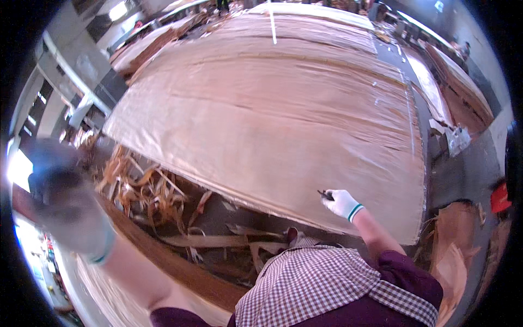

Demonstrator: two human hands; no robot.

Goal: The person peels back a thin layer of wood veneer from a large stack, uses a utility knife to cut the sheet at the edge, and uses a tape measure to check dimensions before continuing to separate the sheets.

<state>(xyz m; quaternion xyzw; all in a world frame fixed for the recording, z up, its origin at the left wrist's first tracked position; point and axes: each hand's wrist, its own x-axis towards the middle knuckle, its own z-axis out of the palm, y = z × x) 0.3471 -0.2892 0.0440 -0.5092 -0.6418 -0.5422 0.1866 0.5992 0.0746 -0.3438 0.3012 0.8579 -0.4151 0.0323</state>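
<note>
My right hand (342,205), in a white knitted glove with a green cuff band, is closed on a small dark pointed tool (326,194). It is over the near right part of a large stack of thin wood veneer sheets (261,114). The tool's exact kind is too small to make out. My left hand (71,201) is raised at the far left, away from the stack, in a white and dark glove. Motion smears its fingers, so whether it holds anything does not show.
Torn veneer strips (147,188) lie heaped on the floor left of the stack. A brown-edged veneer pile (163,261) stands close by my left arm. More veneer sheets (460,90) are at the far right, near a clear plastic bag (457,140). Curled scraps (453,240) lie at right.
</note>
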